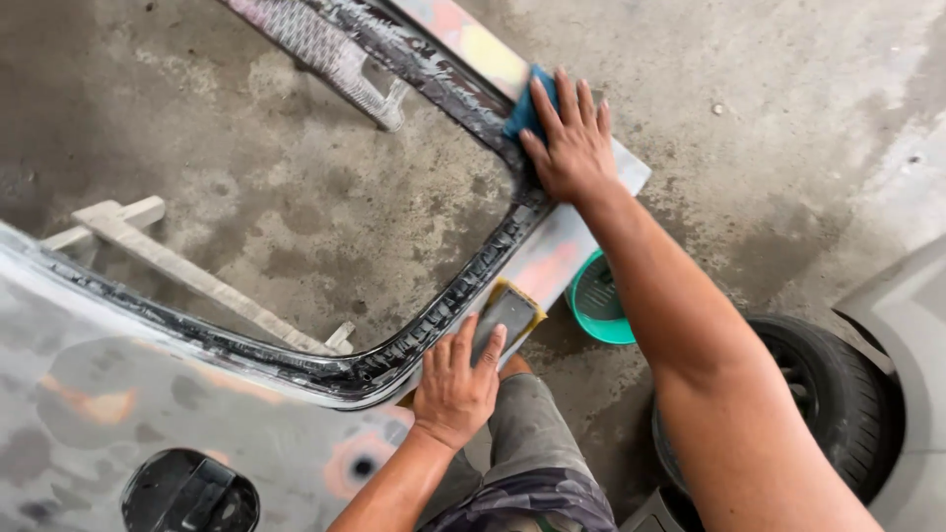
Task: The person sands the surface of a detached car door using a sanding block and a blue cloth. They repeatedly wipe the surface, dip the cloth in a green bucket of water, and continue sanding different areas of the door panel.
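Observation:
A sanded grey car door panel [118, 394] with a black-edged window frame [463, 286] lies across stands in front of me. My left hand [455, 384] presses a yellow-backed sanding block [505, 317] flat against the lower part of the frame pillar. My right hand [572, 143] lies flat with fingers spread on a blue cloth [524, 110] at the upper corner of the frame. Patches of pink and yellow filler show on the pillar [552, 258].
A teal bucket [599, 305] stands on the concrete floor under the pillar. A car tyre [828, 394] and grey body panel [912, 325] are at the right. A wooden stand [187, 276] shows through the window opening. My knee [527, 433] is below the frame.

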